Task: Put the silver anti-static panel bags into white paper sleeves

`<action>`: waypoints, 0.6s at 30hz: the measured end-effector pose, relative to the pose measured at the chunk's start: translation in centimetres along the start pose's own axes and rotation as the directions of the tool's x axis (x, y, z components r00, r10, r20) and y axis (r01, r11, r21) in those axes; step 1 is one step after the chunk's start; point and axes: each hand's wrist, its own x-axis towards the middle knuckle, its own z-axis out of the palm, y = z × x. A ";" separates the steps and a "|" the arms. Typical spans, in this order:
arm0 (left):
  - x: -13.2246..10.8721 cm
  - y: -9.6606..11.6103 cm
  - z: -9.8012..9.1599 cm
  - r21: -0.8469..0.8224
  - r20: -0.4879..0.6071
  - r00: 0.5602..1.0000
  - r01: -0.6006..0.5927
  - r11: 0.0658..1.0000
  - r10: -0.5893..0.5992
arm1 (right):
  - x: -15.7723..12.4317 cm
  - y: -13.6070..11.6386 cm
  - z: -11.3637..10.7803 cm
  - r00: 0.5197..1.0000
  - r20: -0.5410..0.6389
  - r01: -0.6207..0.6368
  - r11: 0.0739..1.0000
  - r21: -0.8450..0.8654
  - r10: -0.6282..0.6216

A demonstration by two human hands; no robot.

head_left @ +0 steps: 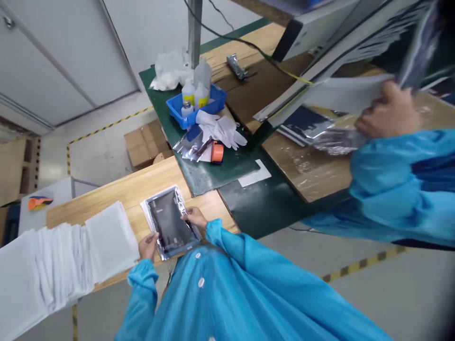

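Note:
A shiny silver bag (169, 219) with a dark flat panel inside lies on a white sheet on the wooden bench (142, 182). My left hand (147, 246) pinches the bag's near left corner. My right hand (194, 217) grips its right edge, fingers curled on the foil. Both of my sleeves are light blue. A fanned stack of white foam sheets (67, 255) lies just left of my left hand.
A co-worker's blue-sleeved hand (389, 113) holds sheets and a foil bag over the brown bench at the right. On the green mat (227, 166) behind sit a blue tray of bottles (195, 102), white gloves (222, 130) and an orange tape roll (217, 152). Cardboard boxes (144, 142) stand on the floor.

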 end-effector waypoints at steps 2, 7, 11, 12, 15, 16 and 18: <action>-0.9 0.3 0.1 -0.041 0.023 1.000 0.017 0.999 -0.016 | 0.1 -0.1 -0.5 0.999 0.028 0.023 1.000 -0.020 -0.022; -2.6 1.3 1.7 -0.056 0.033 0.999 0.014 0.998 -0.012 | -0.1 -0.5 -1.0 0.995 0.081 0.065 0.994 -0.092 -0.058; -2.5 1.5 3.5 0.025 -0.071 0.997 -0.008 1.000 0.009 | -0.9 -1.5 -1.2 0.990 0.105 0.117 0.974 -0.193 -0.098; -2.2 1.4 3.6 0.055 -0.125 0.992 -0.014 0.998 0.021 | -1.2 -1.8 -1.4 0.988 0.098 0.138 0.966 -0.220 -0.119; -1.5 0.8 2.7 0.153 -0.254 0.966 -0.016 0.988 0.055 | -1.9 -2.5 -2.0 0.981 0.049 0.196 0.940 -0.278 -0.190; -1.2 0.6 2.2 0.183 -0.267 0.962 -0.011 0.983 0.061 | -2.1 -2.6 -2.2 0.979 0.037 0.202 0.936 -0.288 -0.199; -0.9 0.1 1.5 0.236 -0.243 0.967 -0.016 0.972 0.075 | -2.1 -2.6 -2.3 0.983 0.036 0.181 0.938 -0.294 -0.178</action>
